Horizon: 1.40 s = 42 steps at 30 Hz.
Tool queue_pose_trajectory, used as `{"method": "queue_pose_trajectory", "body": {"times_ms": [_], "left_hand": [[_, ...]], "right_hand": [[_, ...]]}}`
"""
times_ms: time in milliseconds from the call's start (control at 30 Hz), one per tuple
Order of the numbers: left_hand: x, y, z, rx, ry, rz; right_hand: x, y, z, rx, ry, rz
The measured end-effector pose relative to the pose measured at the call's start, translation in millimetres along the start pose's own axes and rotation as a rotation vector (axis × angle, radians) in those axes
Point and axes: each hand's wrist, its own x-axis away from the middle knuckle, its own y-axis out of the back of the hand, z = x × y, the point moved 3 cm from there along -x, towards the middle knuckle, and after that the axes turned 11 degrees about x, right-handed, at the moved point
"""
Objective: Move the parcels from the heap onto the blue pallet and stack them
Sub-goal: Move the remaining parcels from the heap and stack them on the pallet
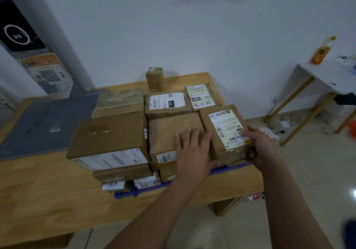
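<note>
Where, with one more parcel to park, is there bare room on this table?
Widest: bare wood of the table front-left, between the grey mat and the near edge. A narrow strip lies right of the blue pallet. Crowded: the pallet, covered with parcels, left hand and right hand on its right front ones.

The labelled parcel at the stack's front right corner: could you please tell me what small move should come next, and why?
Probably push the labelled parcel left, flush against the middle parcel: it sits skewed, the right hand grips its right edge, and the left hand lies flat on that neighbour.
</note>
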Motion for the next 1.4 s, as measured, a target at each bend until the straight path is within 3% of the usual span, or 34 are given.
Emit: {"method": "queue_pose_trajectory", "body": {"times_ms": [1033, 1400], "left_hand": [[0, 3, 7, -0.038, -0.013, -0.041], [10, 5, 6, -0.094, -0.01, -0.01]], "right_hand": [[-7, -2, 0, 0.073, 0.038, 0.019], [-1, 3, 2, 0.096, 0.052, -0.069]]}}
